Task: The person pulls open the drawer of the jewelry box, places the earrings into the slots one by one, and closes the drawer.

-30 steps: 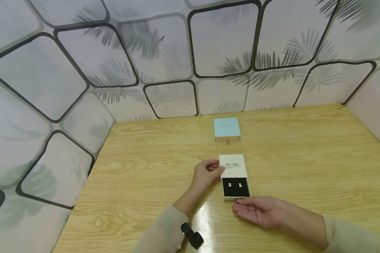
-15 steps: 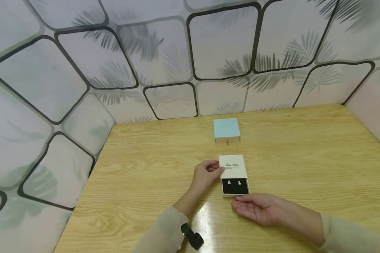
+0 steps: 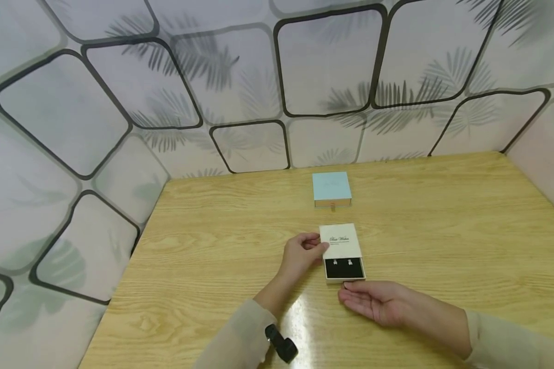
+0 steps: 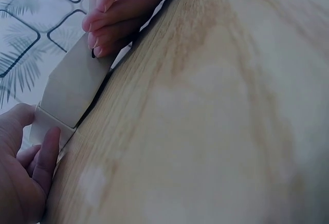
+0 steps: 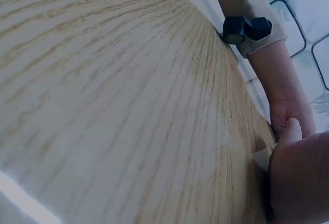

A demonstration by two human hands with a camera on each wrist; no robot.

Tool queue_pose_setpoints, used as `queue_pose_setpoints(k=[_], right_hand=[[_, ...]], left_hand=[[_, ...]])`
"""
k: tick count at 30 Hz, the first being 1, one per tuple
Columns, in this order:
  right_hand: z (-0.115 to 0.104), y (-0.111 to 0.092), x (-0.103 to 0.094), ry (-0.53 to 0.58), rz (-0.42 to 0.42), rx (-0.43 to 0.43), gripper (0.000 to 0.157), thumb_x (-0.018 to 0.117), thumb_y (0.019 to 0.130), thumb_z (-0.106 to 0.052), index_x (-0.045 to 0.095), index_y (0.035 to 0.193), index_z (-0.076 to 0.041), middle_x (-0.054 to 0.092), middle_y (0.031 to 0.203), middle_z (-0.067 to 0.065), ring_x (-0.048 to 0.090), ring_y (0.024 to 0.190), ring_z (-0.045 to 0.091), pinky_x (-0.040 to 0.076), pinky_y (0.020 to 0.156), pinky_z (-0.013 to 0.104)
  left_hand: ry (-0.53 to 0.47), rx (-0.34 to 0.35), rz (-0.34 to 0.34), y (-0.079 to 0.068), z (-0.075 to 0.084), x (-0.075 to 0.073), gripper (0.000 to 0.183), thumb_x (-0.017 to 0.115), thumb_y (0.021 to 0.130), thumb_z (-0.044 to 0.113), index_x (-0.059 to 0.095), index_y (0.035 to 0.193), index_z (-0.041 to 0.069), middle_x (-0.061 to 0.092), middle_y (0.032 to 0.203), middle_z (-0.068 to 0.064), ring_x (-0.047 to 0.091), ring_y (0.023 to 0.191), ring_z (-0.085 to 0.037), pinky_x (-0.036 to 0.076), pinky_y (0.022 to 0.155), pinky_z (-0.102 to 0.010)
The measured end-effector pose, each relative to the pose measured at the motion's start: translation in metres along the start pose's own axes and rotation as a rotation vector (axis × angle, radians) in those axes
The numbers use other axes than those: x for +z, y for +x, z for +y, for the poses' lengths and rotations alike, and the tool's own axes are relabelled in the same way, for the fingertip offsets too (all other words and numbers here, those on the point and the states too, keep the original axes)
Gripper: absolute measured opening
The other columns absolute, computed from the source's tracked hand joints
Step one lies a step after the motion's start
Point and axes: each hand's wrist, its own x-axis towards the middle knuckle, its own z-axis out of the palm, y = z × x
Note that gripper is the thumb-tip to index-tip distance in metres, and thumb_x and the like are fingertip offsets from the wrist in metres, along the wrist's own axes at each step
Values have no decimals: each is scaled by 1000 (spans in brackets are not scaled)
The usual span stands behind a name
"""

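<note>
A small white drawer-style jewelry box (image 3: 341,248) with "Best Wishes" printed on its sleeve lies on the table. Its drawer (image 3: 345,280) sticks out partway toward me, lined in black (image 3: 343,270), with a pair of small silvery earrings (image 3: 350,262) close to the sleeve's edge. My left hand (image 3: 301,254) grips the sleeve by its left side, thumb on top. At the drawer's front, my right hand (image 3: 378,303) pinches a small black pull tab with thumb and fingertips. In the left wrist view, the box (image 4: 74,88) spans between both hands.
A light blue box (image 3: 331,186) with a small front tab stands farther back on the wooden table (image 3: 221,220). Behind it is a wall covering (image 3: 325,66) with a leaf pattern. A black wrist-worn device (image 3: 281,344) sits on my left sleeve.
The drawer has slid farther into the sleeve, pushed away from me by the right hand, so less black lining shows. The left hand has kept its place on the sleeve.
</note>
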Motion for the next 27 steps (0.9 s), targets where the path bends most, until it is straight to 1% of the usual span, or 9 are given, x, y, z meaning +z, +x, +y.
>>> queue_pose_setpoints(k=[4,6,13,22,27], right_hand=[[3,1,0,-4,18,-13,3,63,87,1,65,89,4,70,87,17,69,86,22,50,94,31],[4,2,0,-5,27,-19,3,63,87,1,65,88,3,70,87,17,69,86,22,51,94,32],[5,4,2,-7,49,-24,3,63,87,2,64,89,4,70,86,17,69,85,23,51,93,32],[4,4,1,-25,29,-13,7,61,89,1,67,87,2,70,85,15,69,84,20,52,92,30],[5,5,2,-24,35,-12,5,62,89,0,67,87,3,71,85,15,69,84,20,52,92,30]], left_hand=[[-19,-47,7,0,1,0,36,75,80,12,63,110,-3,63,95,-9,58,82,-14,59,64,-29],[-21,-58,10,0,1,0,36,75,80,11,63,111,-3,62,96,-10,58,82,-14,59,65,-30],[7,-34,14,-2,-1,-1,36,75,80,11,63,110,-4,63,94,-9,57,81,-13,59,63,-29],[16,-36,-12,-4,-2,-3,35,75,80,12,63,109,-2,63,96,-8,59,82,-13,59,64,-28],[19,-31,-18,-5,-4,-4,35,75,80,12,63,109,-2,64,96,-9,59,82,-13,59,65,-28]])
